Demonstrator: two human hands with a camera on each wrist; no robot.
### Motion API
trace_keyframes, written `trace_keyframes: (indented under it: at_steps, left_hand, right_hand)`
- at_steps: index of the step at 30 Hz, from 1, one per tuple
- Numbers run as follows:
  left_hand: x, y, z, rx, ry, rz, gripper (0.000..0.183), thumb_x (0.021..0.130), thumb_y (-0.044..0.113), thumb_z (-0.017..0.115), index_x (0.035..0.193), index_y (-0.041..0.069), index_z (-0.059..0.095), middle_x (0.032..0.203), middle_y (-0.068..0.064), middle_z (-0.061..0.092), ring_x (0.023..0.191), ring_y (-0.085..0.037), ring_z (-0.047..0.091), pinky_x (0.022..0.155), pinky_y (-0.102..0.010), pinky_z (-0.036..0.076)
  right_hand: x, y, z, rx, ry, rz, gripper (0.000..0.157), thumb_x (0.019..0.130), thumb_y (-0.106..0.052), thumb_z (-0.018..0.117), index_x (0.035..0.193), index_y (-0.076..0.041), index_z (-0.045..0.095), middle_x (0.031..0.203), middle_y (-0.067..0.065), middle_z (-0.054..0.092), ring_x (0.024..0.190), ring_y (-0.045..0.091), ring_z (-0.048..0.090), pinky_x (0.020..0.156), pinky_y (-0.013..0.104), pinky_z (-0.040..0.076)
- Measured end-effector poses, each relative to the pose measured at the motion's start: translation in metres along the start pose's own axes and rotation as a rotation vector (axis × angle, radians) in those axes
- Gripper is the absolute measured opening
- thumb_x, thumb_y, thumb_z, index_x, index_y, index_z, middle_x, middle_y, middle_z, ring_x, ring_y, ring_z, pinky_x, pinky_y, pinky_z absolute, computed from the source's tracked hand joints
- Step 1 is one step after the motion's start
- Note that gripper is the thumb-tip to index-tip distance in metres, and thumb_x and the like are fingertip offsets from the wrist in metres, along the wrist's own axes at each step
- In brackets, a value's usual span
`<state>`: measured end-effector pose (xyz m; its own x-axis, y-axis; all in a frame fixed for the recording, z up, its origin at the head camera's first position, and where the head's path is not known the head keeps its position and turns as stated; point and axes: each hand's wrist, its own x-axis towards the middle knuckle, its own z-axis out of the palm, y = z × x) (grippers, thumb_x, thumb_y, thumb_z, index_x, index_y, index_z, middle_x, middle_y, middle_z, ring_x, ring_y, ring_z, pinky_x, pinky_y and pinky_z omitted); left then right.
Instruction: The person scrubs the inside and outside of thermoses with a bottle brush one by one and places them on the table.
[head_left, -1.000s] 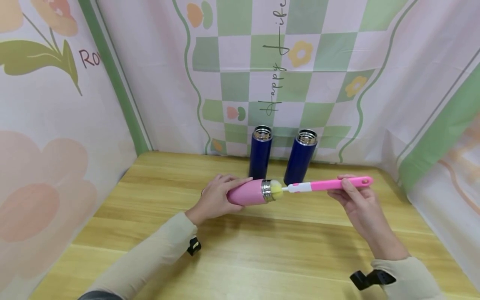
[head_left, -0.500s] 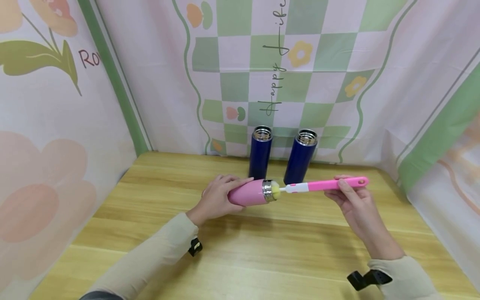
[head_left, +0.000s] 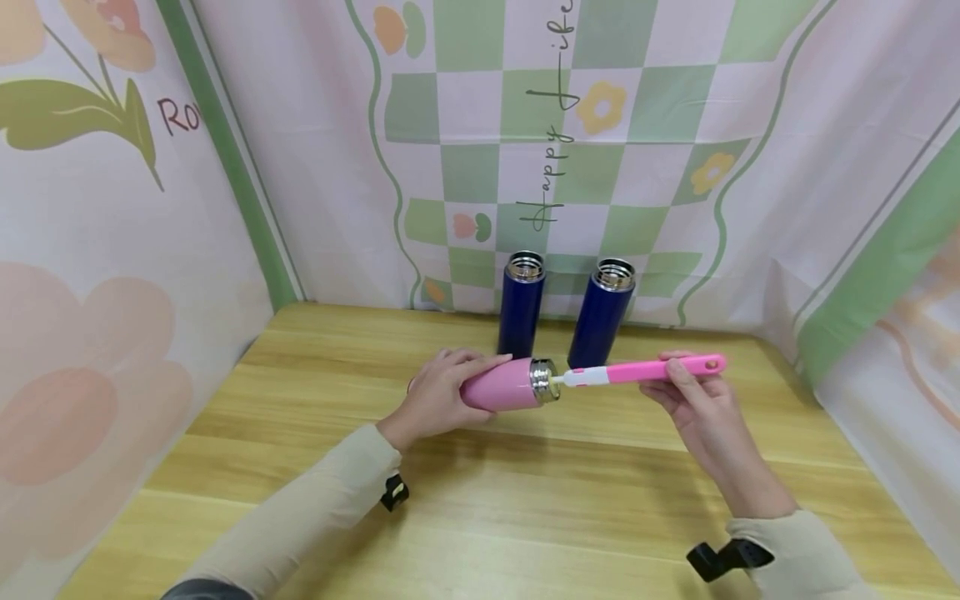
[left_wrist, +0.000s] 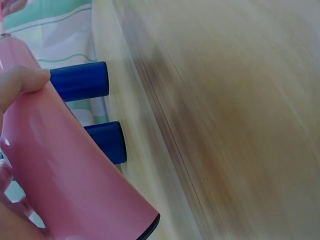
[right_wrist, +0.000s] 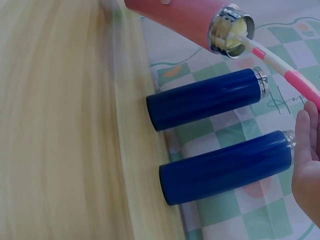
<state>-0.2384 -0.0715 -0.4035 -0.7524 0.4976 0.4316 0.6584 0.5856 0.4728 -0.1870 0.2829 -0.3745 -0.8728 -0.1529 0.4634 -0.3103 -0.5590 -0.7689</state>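
My left hand (head_left: 435, 393) grips a pink thermos bottle (head_left: 498, 386), held sideways with its metal mouth to the right. In the left wrist view the thumb lies along the side of the pink bottle (left_wrist: 75, 165), whose dark base points down. A bottle brush (head_left: 645, 370) with a pink and white handle is pinched near its end by the thumb and fingers of my right hand (head_left: 705, 408). Its yellow sponge head (right_wrist: 239, 35) sits inside the bottle's mouth, as the right wrist view shows; the deeper part is hidden.
Two dark blue bottles without lids, a left one (head_left: 521, 308) and a right one (head_left: 602, 312), stand upright behind the hands. A patterned cloth (head_left: 465, 108) hangs along the back of the wooden table (head_left: 525, 517).
My right hand has moved left with the brush, and the sponge head has gone from partly showing to inside the bottle's mouth. The left hand and bottle have shifted slightly right.
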Motion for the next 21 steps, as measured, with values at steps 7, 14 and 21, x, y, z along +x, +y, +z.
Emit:
trace_keyframes:
  at_steps: [7, 14, 21]
  left_hand:
    - [0.004, 0.007, 0.001, 0.017, -0.012, 0.011, 0.077, 0.074, 0.037, 0.088, 0.144, 0.038, 0.055, 0.129, 0.001, 0.062, 0.114, -0.020, 0.051, 0.088, -0.043, 0.045]
    - [0.012, 0.015, 0.006, 0.022, -0.043, 0.048, 0.078, 0.076, 0.041, 0.087, 0.146, 0.039, 0.052, 0.128, 0.002, 0.061, 0.111, -0.019, 0.050, 0.087, -0.040, 0.043]
    - [0.012, 0.017, 0.006, 0.027, -0.042, 0.039, 0.077, 0.075, 0.039, 0.088, 0.145, 0.039, 0.054, 0.128, 0.003, 0.062, 0.112, -0.018, 0.050, 0.088, -0.040, 0.044]
  right_hand:
    - [0.000, 0.014, 0.006, -0.096, 0.009, 0.042, 0.028, 0.107, -0.002, 0.039, 0.118, 0.000, 0.065, 0.108, 0.014, 0.070, 0.098, 0.022, 0.071, 0.089, 0.033, 0.054]
    - [0.002, 0.030, 0.018, -0.211, 0.001, 0.106, 0.024, 0.107, -0.008, 0.044, 0.120, -0.006, 0.064, 0.113, 0.009, 0.067, 0.100, 0.019, 0.070, 0.091, 0.033, 0.052]
    - [0.002, 0.033, 0.023, -0.239, 0.050, 0.115, 0.020, 0.105, -0.003, 0.048, 0.117, -0.003, 0.064, 0.110, 0.009, 0.066, 0.099, 0.017, 0.069, 0.091, 0.032, 0.053]
